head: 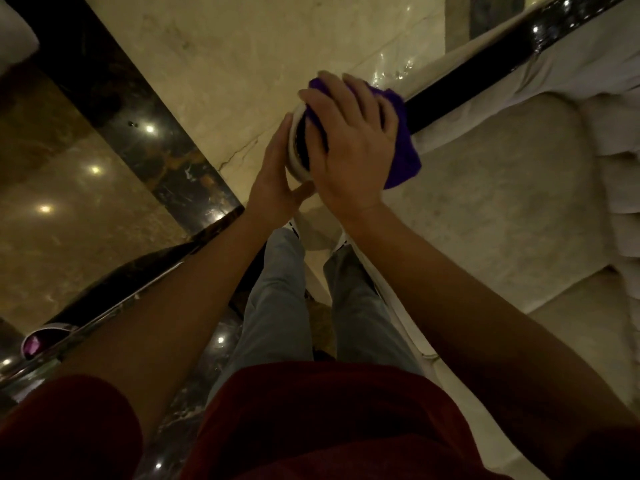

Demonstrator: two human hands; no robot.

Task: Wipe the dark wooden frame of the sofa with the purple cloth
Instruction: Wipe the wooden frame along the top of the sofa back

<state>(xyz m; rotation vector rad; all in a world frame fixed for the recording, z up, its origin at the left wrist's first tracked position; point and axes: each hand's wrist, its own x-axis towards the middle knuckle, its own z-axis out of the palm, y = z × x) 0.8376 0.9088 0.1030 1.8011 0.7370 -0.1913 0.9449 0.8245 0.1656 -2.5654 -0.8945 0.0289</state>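
The sofa's dark wooden frame [460, 93] runs as a glossy black rail from the upper right down to its rounded end at centre. My right hand [349, 143] lies flat on the purple cloth [403, 147], pressing it over that end of the rail. The cloth hangs off the right side of the hand toward the seat. My left hand [277, 174] rests open against the left side of the arm's rounded white-edged end [294, 147], fingers straight. The rail under the cloth is hidden.
The cream sofa seat cushion [502, 209] fills the right side. Pale marble floor [242, 64] with a dark inlaid band [138, 133] lies to the left. A dark curved table edge with a purple-tinted round object [33, 344] stands at lower left. My legs stand close to the sofa arm.
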